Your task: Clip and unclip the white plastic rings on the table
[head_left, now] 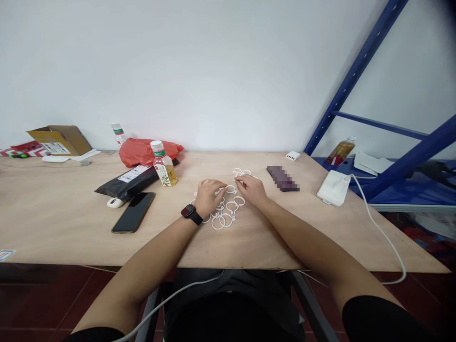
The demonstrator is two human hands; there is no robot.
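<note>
My left hand (209, 195), with a black smartwatch (191, 214) on its wrist, is closed, thumb and fingertips pinched at the left side of a white ring (231, 189). Across from it, the bent fingers of my right hand (251, 189) close at the ring's right side. The ring is thin, with a small tab. More loose white rings (218, 222) lie overlapping on the wooden table (242, 247) below my hands, some partly hidden under the left one. A few others (238, 171) lie just beyond my right fingertips.
Left of my hands are a drink bottle (164, 166), a red plastic bag (137, 151), a black parcel (128, 183), a phone (133, 213) and a white earbud case (115, 203). To the right are a pixelated dark phone-like object (282, 178), a white power bank (333, 187) with a cable and a blue rack (351, 71).
</note>
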